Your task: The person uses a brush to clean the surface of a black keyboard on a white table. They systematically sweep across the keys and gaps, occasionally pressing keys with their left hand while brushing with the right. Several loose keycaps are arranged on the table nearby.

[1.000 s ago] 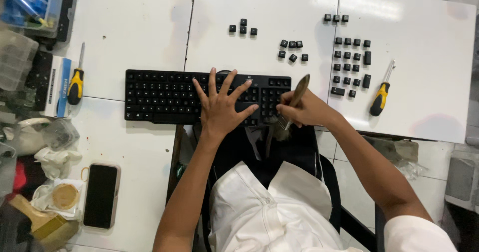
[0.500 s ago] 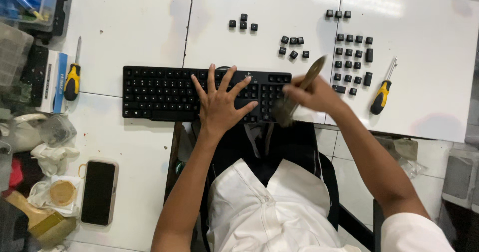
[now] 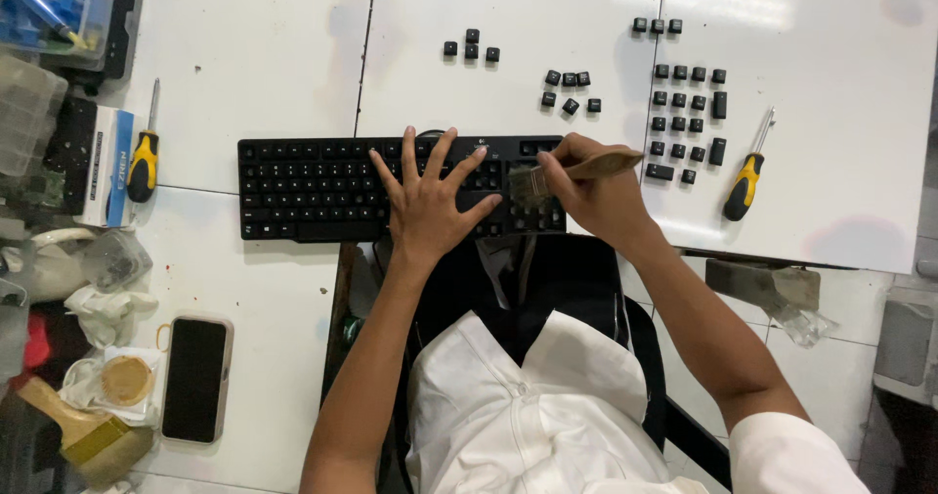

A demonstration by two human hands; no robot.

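A black keyboard (image 3: 322, 186) lies across the near edge of the white table (image 3: 264, 84), just in front of the seated person. The left hand (image 3: 427, 201) lies flat on its middle keys with fingers spread and released, apparently pinning the board so it does not slide. The right hand (image 3: 596, 193) is clenched around the wooden handle of a small paintbrush (image 3: 572, 173), whose bristles touch the keyboard's right end, where keys seem to be missing. Loose black keycaps (image 3: 684, 113) sit in rows on the table, far and to the right of the keyboard, seemingly laid out in order. A yellow-handled screwdriver (image 3: 745, 179) rests further right, another (image 3: 144, 157) to the left. A dark phone (image 3: 195, 379) lies near left.
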